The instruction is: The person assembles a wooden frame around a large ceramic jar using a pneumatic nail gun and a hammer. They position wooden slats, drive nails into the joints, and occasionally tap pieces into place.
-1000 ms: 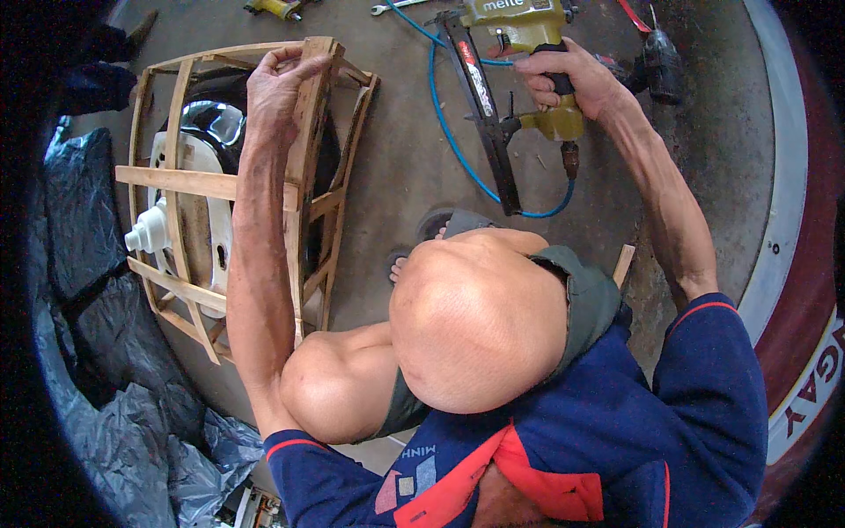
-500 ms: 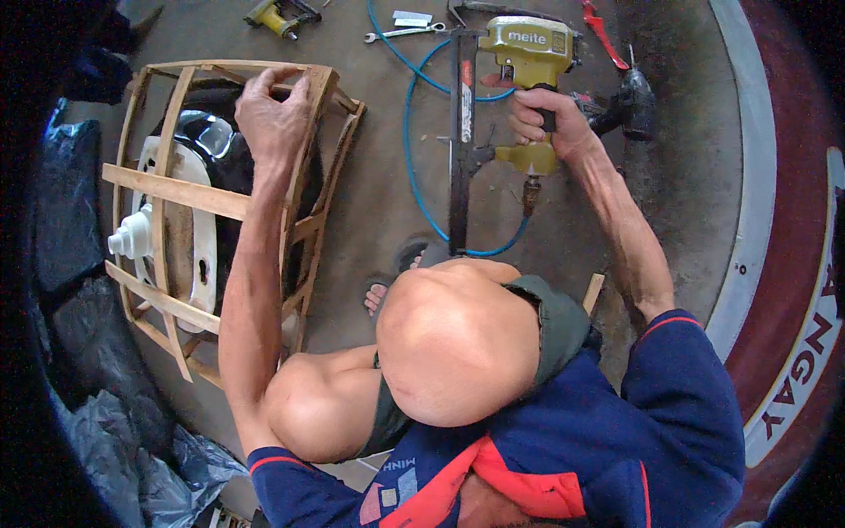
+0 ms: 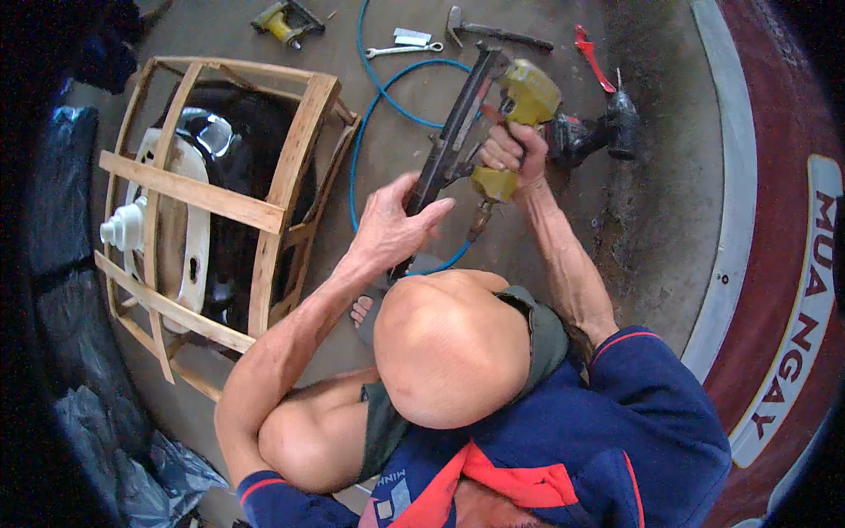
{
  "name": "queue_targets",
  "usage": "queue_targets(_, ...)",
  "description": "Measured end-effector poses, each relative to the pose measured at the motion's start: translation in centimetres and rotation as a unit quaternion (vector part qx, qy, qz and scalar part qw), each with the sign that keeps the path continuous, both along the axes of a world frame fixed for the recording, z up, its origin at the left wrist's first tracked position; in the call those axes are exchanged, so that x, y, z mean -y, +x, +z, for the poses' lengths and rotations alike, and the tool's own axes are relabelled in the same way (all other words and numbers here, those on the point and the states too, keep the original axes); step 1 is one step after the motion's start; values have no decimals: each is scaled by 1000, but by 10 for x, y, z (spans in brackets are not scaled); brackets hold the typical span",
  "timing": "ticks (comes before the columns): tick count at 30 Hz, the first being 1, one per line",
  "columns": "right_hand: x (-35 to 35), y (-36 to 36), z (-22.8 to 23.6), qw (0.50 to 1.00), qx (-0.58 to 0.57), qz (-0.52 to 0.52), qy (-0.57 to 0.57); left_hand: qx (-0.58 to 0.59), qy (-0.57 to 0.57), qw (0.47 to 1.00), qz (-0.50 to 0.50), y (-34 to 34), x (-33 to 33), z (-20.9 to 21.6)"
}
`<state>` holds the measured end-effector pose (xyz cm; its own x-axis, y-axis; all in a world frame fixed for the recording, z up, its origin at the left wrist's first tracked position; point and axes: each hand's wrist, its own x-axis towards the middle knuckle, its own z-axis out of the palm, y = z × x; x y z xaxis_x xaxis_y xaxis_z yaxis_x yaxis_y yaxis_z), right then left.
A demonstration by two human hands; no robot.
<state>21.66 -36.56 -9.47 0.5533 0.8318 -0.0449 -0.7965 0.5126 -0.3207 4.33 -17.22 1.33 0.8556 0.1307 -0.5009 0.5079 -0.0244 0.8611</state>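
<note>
My right hand point(image 3: 515, 154) is wrapped round the grip of a yellow-and-black pneumatic nail gun point(image 3: 531, 92), held tilted above the floor. On its long black magazine is my left hand point(image 3: 387, 222), with the thumb across the front and the fingers partly hidden behind. A blue air hose point(image 3: 356, 167) runs from the tool's lower fitting. To the left lies a wooden slat crate point(image 3: 233, 207). Inside it sits a glossy black fixture point(image 3: 255, 132) with a whitish slotted face and a white stepped pipe fitting point(image 3: 125, 225) poking out between slats.
Along the back lie a second yellow nail gun point(image 3: 282, 28), a combination wrench point(image 3: 405, 49), a hammer point(image 3: 502, 33) and a red-handled tool point(image 3: 594, 60). A cordless drill point(image 3: 620, 128) rests right of my right hand. Dark plastic sheeting point(image 3: 114, 440) lines the left; a maroon banner point(image 3: 775, 264) curves along the right.
My left hand has left the crate's top corner and come right to the nail gun's magazine. My right hand has brought the nail gun left and nearer, tilting it from upright.
</note>
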Motion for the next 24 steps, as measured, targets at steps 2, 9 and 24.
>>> queue_targets(2,0,-13,-30,998,-49,10,31,-132,-168,977,21,4,-6,0)
queue_targets(9,-37,-74,-25,947,-101,103,-288,-165,-177,968,68,-6,-43,-29)
queue_targets(24,-207,239,-133,296,678,-15,-673,-190,-128,973,36,-22,-34,-8)
